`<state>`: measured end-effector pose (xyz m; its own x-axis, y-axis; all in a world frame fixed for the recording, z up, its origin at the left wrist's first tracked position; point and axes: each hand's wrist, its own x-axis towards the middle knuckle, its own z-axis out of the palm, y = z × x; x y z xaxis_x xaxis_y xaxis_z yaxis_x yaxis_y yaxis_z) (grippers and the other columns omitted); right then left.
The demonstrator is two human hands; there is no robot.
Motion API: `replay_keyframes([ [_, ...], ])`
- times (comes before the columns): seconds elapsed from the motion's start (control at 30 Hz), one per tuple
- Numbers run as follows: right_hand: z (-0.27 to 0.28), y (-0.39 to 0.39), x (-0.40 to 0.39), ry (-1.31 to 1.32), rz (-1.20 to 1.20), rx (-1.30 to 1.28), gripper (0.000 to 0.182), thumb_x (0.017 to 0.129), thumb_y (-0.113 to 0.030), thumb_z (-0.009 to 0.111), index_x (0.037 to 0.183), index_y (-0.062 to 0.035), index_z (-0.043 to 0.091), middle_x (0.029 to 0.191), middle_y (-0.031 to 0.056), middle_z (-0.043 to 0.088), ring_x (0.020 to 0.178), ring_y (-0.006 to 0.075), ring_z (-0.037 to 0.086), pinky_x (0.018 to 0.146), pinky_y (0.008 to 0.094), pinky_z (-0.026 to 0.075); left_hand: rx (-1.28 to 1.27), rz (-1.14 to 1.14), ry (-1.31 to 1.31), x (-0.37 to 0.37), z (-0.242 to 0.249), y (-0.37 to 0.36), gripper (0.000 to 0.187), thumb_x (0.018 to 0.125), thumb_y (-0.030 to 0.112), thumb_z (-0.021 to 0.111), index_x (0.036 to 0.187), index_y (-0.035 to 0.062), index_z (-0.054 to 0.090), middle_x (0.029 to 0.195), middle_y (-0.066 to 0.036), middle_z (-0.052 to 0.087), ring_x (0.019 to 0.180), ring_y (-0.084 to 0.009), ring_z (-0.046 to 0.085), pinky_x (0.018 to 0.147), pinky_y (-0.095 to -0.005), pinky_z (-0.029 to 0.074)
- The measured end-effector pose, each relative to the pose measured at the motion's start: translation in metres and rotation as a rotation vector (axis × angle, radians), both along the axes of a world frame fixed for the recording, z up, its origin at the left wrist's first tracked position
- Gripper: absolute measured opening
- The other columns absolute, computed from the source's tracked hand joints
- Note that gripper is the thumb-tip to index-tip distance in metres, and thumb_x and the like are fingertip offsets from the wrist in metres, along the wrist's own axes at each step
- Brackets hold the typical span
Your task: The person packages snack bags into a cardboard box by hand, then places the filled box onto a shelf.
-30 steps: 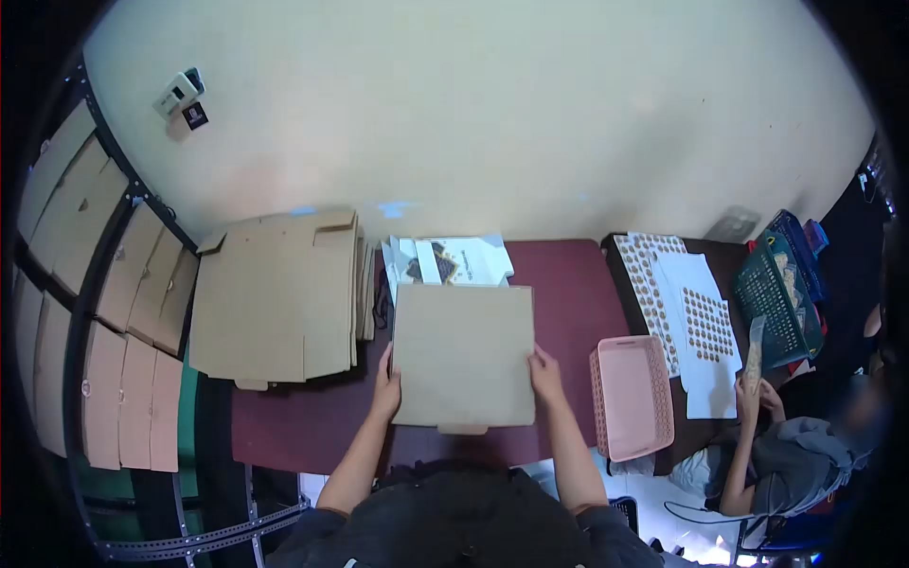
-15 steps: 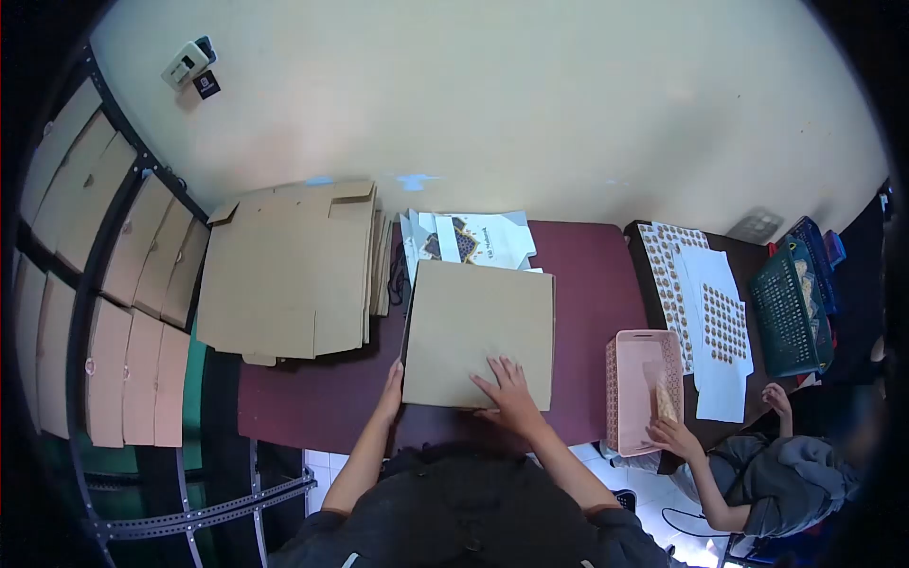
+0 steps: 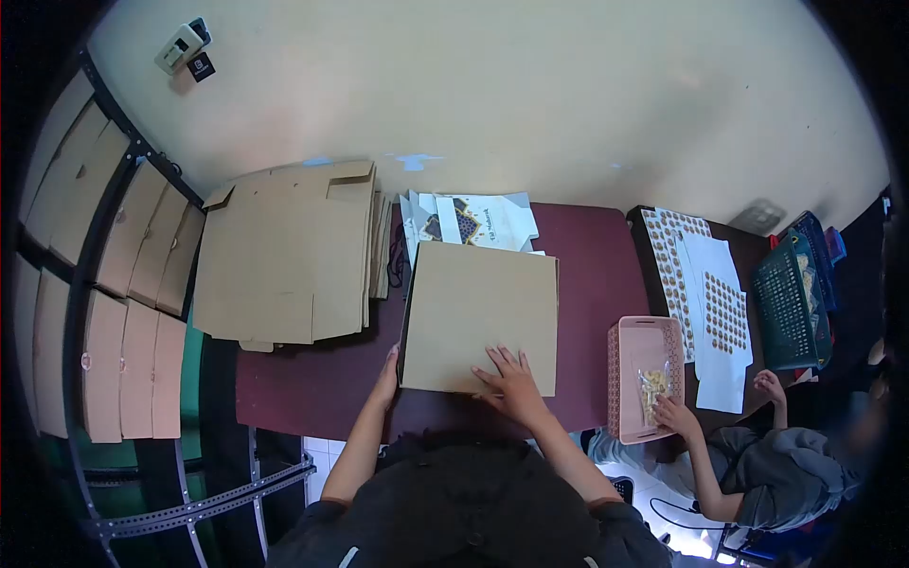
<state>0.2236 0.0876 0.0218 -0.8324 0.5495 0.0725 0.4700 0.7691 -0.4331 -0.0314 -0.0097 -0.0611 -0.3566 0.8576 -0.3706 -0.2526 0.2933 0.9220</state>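
Note:
A brown cardboard box [image 3: 488,308] with its lid down lies on the maroon table in front of me. Against the box's left side, near the front corner, rests my left hand [image 3: 384,381], its fingers stretched along the cardboard. My right hand [image 3: 514,386] lies on the top near the front edge with the fingers spread; its thumb side reaches toward that edge. Neither hand grips anything that I can see. Behind the box are white printed card sheets [image 3: 492,222], partly covered by it.
A stack of flattened cardboard boxes [image 3: 275,260] stands on the left of the table [image 3: 592,284]. Shelves of boxes [image 3: 123,369] line the left side. To the right are a pink basket [image 3: 646,327], sticker sheets [image 3: 726,312], a green basket [image 3: 786,308] and a co-worker's hand [image 3: 674,417].
The scene sits slightly higher in view. My hands keep nearly the same places on the box. The co-worker's hand has shifted with a small clear packet, now lying in the pink basket.

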Motion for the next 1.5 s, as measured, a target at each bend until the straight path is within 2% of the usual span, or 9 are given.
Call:
replay_keyframes([
  [0.1, -0.019, -0.002, -0.005, -0.006, -0.02, 0.036, 0.049, 0.073, -0.032, 0.067, 0.12, -0.0236, 0.054, 0.137, 0.0112, 0.033, 0.128, 0.0327, 0.027, 0.104, 0.0553, 0.019, -0.04, 0.004, -0.062, 0.004, 0.018, 0.001, 0.055, 0.095, 0.042, 0.023, 0.133, 0.0036, 0.035, 0.131, -0.011, 0.04, 0.124, -0.0214, 0.033, 0.104, -0.0309, 0.023],
  [0.17, -0.025, -0.002, -0.005, 0.0, -0.035, 0.057, 0.048, 0.073, -0.032, 0.068, 0.118, -0.0232, 0.055, 0.136, 0.0118, 0.035, 0.128, 0.0333, 0.028, 0.103, 0.0555, 0.019, -0.022, 0.017, 0.05, 0.004, 0.013, 0.002, 0.055, 0.095, 0.042, 0.025, 0.133, 0.0039, 0.034, 0.131, -0.011, 0.04, 0.123, -0.0212, 0.034, 0.103, -0.0309, 0.023],
  [0.47, -0.005, 0.0, -0.006, -0.036, -0.061, 0.045, 0.056, 0.068, -0.033, 0.071, 0.12, -0.0234, 0.053, 0.138, 0.0128, 0.031, 0.128, 0.035, 0.026, 0.102, 0.0569, 0.019, -0.029, 0.02, 0.036, 0.003, 0.006, 0.002, 0.055, 0.095, 0.043, 0.027, 0.133, 0.0039, 0.032, 0.13, -0.012, 0.04, 0.123, -0.021, 0.034, 0.103, -0.0307, 0.024],
  [0.73, -0.011, -0.002, -0.001, 0.071, -0.002, 0.067, 0.04, 0.072, -0.029, 0.068, 0.111, -0.021, 0.06, 0.131, 0.0049, 0.043, 0.127, 0.0306, 0.031, 0.103, 0.0582, 0.017, -0.016, 0.003, 0.079, 0.006, 0.009, 0.001, 0.054, 0.095, 0.041, 0.024, 0.133, 0.0034, 0.032, 0.133, -0.011, 0.037, 0.126, -0.0222, 0.03, 0.104, -0.0308, 0.022],
  [1.0, -0.005, 0.002, -0.007, -0.014, 0.009, 0.063, 0.041, 0.074, -0.03, 0.065, 0.114, -0.0219, 0.059, 0.131, 0.0014, 0.044, 0.127, 0.0279, 0.032, 0.104, 0.0581, 0.016, -0.087, -0.075, -0.192, 0.005, 0.01, 0.006, 0.065, 0.093, 0.054, 0.016, 0.137, 0.0072, 0.028, 0.139, -0.01, 0.03, 0.13, -0.0217, 0.025, 0.106, -0.0338, 0.018],
  [1.13, -0.005, 0.005, -0.005, 0.039, -0.023, 0.024, 0.04, 0.073, -0.027, 0.067, 0.112, -0.0224, 0.06, 0.132, 0.0012, 0.043, 0.126, 0.0273, 0.033, 0.104, 0.0578, 0.016, -0.08, -0.068, -0.155, 0.011, 0.03, 0.01, 0.068, 0.092, 0.056, 0.016, 0.138, 0.0075, 0.025, 0.139, -0.01, 0.03, 0.131, -0.0224, 0.022, 0.107, -0.0341, 0.016],
  [1.3, -0.004, 0.009, -0.004, 0.042, -0.05, 0.019, 0.041, 0.07, -0.023, 0.069, 0.11, -0.0221, 0.061, 0.131, 0.0013, 0.044, 0.126, 0.0277, 0.033, 0.104, 0.0577, 0.016, -0.127, -0.086, -0.061, 0.008, 0.007, 0.015, 0.071, 0.091, 0.058, 0.016, 0.14, 0.0069, 0.018, 0.145, -0.011, 0.014, 0.134, -0.0232, 0.012, 0.108, -0.0338, 0.011],
  [1.4, 0.003, 0.013, -0.003, 0.036, -0.037, 0.039, 0.041, 0.069, -0.023, 0.071, 0.109, -0.023, 0.062, 0.13, 0.0008, 0.045, 0.125, 0.0282, 0.033, 0.104, 0.0579, 0.017, -0.127, -0.096, -0.125, 0.013, 0.018, 0.017, 0.074, 0.089, 0.061, 0.016, 0.14, 0.0078, 0.022, 0.142, -0.01, 0.027, 0.132, -0.0222, 0.022, 0.107, -0.0347, 0.015],
  [1.5, 0.015, 0.022, -0.003, 0.041, -0.01, 0.018, 0.043, 0.066, -0.022, 0.073, 0.108, -0.0242, 0.063, 0.129, 0.0003, 0.047, 0.125, 0.0293, 0.033, 0.103, 0.0587, 0.017, -0.09, -0.082, -0.133, 0.014, 0.015, 0.019, 0.072, 0.09, 0.059, 0.015, 0.139, 0.0078, 0.022, 0.142, -0.01, 0.027, 0.132, -0.0222, 0.022, 0.107, -0.0342, 0.016],
])
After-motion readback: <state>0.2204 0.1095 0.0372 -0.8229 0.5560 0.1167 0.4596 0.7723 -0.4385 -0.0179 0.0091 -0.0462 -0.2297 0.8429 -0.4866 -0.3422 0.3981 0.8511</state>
